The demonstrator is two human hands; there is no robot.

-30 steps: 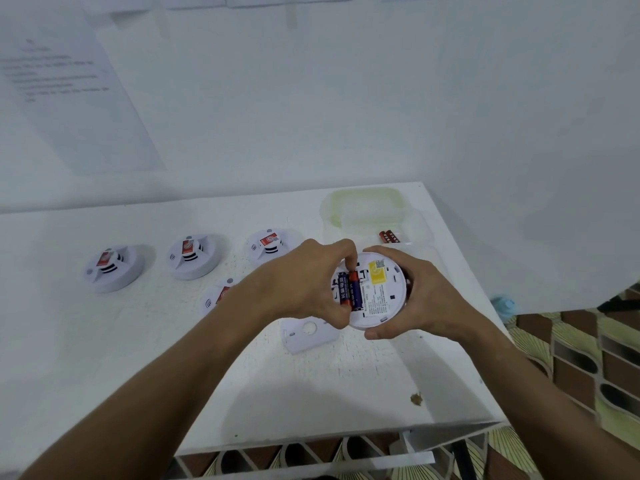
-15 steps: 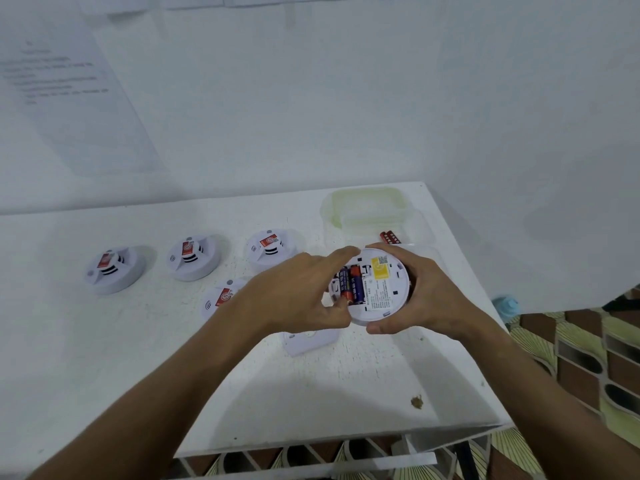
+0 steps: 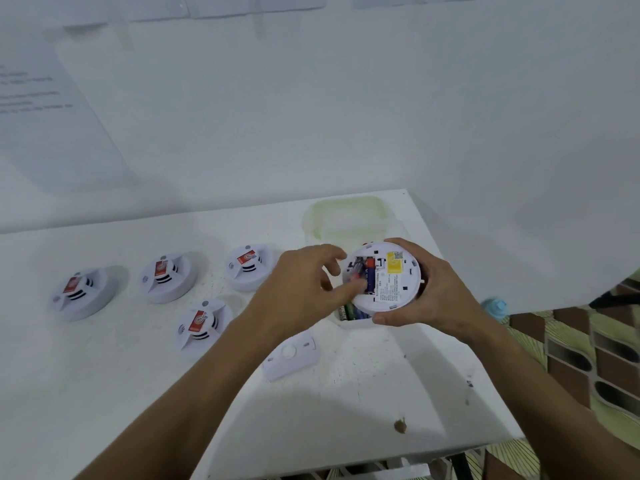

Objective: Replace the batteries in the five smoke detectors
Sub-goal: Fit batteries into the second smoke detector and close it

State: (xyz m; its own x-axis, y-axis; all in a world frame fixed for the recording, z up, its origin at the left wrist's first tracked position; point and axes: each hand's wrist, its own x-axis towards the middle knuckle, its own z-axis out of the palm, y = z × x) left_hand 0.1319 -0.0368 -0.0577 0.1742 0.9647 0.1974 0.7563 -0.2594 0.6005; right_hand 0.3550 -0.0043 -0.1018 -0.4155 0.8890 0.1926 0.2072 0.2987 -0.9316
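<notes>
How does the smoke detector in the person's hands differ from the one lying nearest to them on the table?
The held detector is turned back side up, showing a yellow label and an open battery bay; the nearest table detector lies face up, showing black vents and a red tag. The held one is gripped by the right hand, with the left hand at its batteries; the table one is untouched. Both are round and white.

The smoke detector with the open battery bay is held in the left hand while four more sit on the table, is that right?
Not quite. The head view shows the open smoke detector held in the right hand; the left hand has its fingers at the batteries. Four more detectors do sit on the table.
</notes>
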